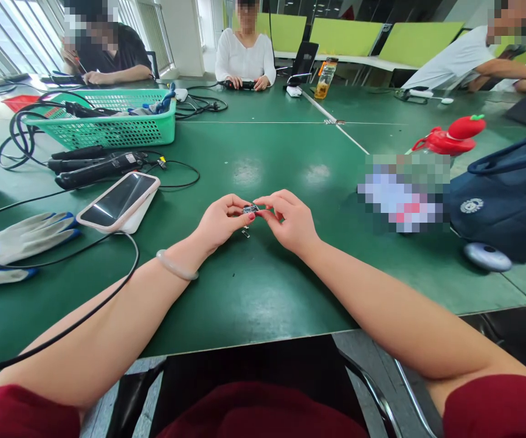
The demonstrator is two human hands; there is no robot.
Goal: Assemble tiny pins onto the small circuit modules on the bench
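Observation:
Over the green table, my left hand (pixel 222 220) pinches a small dark and silvery patterned piece (pixel 250 208) between thumb and fingers. It is too small to tell its kind. My right hand (pixel 294 222) meets it from the other side, thumb and index fingertips closed at the piece's right edge. Just below the left thumb shows a tiny silvery bit (pixel 245 232); whether it hangs from the piece or lies on the table I cannot tell. A pale bangle (pixel 176 266) circles my left wrist.
Left of my hands are a phone (pixel 119 201), work gloves (pixel 20 243), black cabled tools (pixel 101 167) and a green basket (pixel 107 131). A black cable (pixel 132 267) crosses my left forearm. A navy bag (pixel 504 201) stands right. Several people sit around the table.

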